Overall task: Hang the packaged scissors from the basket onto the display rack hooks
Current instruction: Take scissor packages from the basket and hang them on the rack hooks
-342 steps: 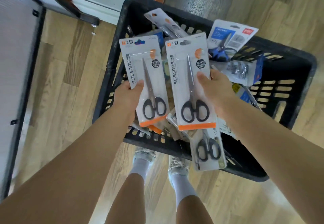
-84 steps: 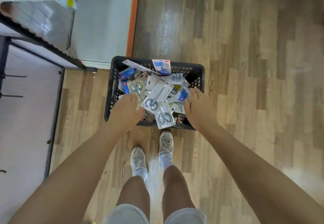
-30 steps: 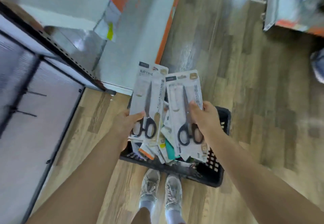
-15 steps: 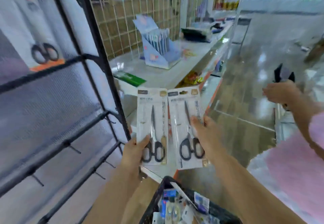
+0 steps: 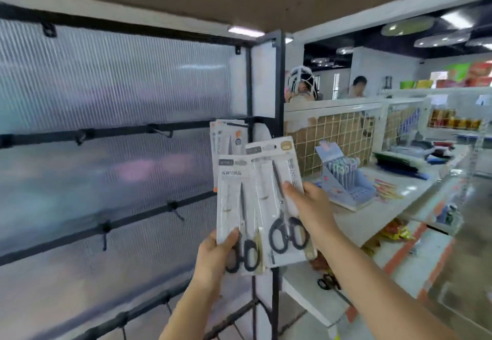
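Head view: left hand (image 5: pixel 213 253) and right hand (image 5: pixel 310 206) each pinch one scissors pack (image 5: pixel 237 217), (image 5: pixel 279 193); likely light, stiff, slick cards, best held low, hang-holes free.

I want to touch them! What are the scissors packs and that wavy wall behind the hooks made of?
The scissors pack in the left hand looks like white printed card under a clear plastic blister, judging by the glare. The scissors pack in the right hand looks the same. Both scissors seem to have dark blades and black, probably plastic, handles. The rack's back panel looks like ribbed translucent plastic on a black, likely metal, frame.
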Demonstrator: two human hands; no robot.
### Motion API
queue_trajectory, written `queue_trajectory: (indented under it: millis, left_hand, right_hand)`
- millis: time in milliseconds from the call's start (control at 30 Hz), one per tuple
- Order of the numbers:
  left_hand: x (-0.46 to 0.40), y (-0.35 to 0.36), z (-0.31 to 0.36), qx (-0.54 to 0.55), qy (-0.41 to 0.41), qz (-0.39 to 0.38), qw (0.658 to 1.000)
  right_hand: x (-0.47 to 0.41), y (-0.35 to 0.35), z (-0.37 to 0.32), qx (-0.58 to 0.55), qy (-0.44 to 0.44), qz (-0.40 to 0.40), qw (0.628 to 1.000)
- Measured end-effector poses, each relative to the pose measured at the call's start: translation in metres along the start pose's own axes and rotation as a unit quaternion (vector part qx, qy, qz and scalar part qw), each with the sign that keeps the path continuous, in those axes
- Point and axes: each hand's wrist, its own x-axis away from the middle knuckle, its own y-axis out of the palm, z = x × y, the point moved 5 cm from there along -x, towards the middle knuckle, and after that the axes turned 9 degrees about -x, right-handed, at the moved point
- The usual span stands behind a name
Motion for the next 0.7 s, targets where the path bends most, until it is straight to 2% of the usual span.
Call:
queue_trajectory:
  millis: [333,500,700]
  left_hand:
    - [0.012,-0.106,0.012,0.032,0.034,0.086,0.995]
    - [0.013,-0.137,0.021,0.031,0.055,0.122,0.991]
    - [0.006,-0.155,0.017,0.039,0.03,0.182,0.982]
  right_hand:
    - [-0.002,0.11,-0.046,-0.046,-0.045,-0.121,0.991]
    - [0.001,0.139,-0.04,-0.051,-0.053,-0.123,0.99]
    - [-0.011,0.159,-0.035,-0.04,-0.078,-0.135,0.987]
